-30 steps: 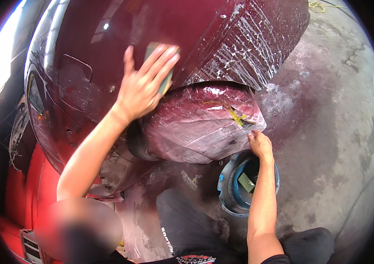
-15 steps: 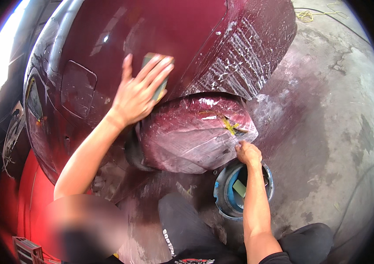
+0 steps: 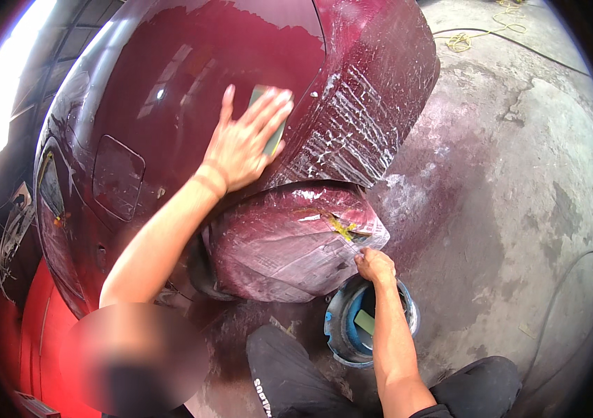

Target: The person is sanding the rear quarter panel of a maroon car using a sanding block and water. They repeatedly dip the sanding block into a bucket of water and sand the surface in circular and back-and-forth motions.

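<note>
My left hand [image 3: 242, 145] lies over a greenish sanding block [image 3: 276, 141], its fingers stretched along it and the thumb held apart. The block presses on the wet, dark red car body panel [image 3: 199, 118], just above the wheel arch. My right hand [image 3: 376, 266] is closed at the right edge of the paper-covered wheel [image 3: 282, 258], directly over a blue bucket [image 3: 333, 340]. Whatever its fingers hold is too small to make out. Inside the bucket rests a green block [image 3: 364, 321], partly hidden by my right forearm.
Whitish streaks run down the panel [image 3: 352, 118] right of the arch. Yellow tape [image 3: 341, 228] sticks to the wheel covering. A yellow cord [image 3: 460, 43] and a dark cable lie on the stained concrete floor [image 3: 519, 174]. Something red [image 3: 49, 334] stands at the lower left.
My left hand has slid the sanding block up and right across the panel, away from the wheel arch. The view has shifted; my right hand stays at the wheel covering.
</note>
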Tool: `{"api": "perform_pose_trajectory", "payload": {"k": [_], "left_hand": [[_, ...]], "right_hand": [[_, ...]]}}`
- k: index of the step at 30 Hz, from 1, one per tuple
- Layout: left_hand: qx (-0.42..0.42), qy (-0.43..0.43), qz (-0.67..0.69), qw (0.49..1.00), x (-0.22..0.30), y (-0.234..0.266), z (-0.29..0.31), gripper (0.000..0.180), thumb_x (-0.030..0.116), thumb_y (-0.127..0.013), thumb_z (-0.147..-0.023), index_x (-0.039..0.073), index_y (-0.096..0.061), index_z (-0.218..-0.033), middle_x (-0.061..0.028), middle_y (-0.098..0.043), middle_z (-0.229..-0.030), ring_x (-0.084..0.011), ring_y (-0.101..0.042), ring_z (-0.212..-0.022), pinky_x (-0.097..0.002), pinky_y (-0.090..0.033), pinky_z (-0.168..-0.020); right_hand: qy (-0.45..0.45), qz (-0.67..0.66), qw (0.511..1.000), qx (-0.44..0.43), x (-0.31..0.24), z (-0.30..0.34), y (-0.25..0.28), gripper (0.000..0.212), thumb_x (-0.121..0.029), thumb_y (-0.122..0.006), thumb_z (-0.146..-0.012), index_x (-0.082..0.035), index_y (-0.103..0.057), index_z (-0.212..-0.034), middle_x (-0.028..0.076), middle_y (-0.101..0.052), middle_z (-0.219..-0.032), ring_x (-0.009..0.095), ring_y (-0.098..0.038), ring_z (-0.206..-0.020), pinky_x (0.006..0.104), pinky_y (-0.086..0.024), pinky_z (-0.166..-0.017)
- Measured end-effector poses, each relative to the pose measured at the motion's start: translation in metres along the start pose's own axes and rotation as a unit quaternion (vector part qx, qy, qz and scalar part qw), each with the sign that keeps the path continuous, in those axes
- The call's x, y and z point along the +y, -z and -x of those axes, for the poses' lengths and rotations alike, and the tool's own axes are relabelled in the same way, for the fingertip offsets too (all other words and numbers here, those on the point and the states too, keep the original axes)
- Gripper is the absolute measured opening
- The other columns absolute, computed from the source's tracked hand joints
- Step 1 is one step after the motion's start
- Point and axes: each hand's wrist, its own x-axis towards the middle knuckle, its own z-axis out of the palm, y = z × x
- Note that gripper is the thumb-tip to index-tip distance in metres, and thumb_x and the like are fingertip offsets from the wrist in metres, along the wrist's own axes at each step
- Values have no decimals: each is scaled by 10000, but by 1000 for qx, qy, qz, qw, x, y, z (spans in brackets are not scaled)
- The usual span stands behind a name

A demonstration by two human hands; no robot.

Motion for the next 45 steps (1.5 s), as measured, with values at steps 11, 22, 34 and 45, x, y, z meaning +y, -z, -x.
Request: {"api": "perform_pose_trajectory", "payload": {"k": [11, 22, 34, 45], "left_hand": [[-7, 22, -7, 1000, 13, -21, -7, 662, 463, -391, -1128, 180, -315, -1721, 20, -233, -1816, -158, -148, -1685, -688, 60, -1310], [16, 85, -102, 991, -4, -5, -71, 661, 454, -353, -1155, 147, -256, -1732, -3, -190, -1826, -180, -127, -1689, -725, 21, -1292], [32, 148, -179, 972, -61, 17, -95, 664, 487, -307, -1157, 178, -234, -1739, 12, -170, -1833, -182, -127, -1689, -773, 7, -1270], [8, 159, -69, 985, -61, 24, 56, 707, 444, -391, -1137, 168, -185, -1754, -22, -144, -1840, -232, -108, -1698, -770, 38, -1263]], "right_hand": [[-19, -7, 998, -56, 0, 3, 9, 529, -487, -555, -1067, -210, -644, -1509, 162, -673, -1480, 350, -621, -1397, 480, -488, -1167], [-13, -34, 999, -37, -5, 5, 3, 537, -496, -589, -1048, -220, -655, -1504, 147, -678, -1480, 339, -617, -1405, 464, -473, -1185], [28, -25, 998, -47, -5, -7, -6, 570, -512, -599, -1034, -189, -657, -1499, 167, -699, -1443, 347, -635, -1382, 447, -481, -1170], [24, -57, 996, -59, 12, -17, -1, 562, -464, -623, -1030, -165, -649, -1505, 212, -673, -1462, 369, -616, -1401, 473, -475, -1176]]}}
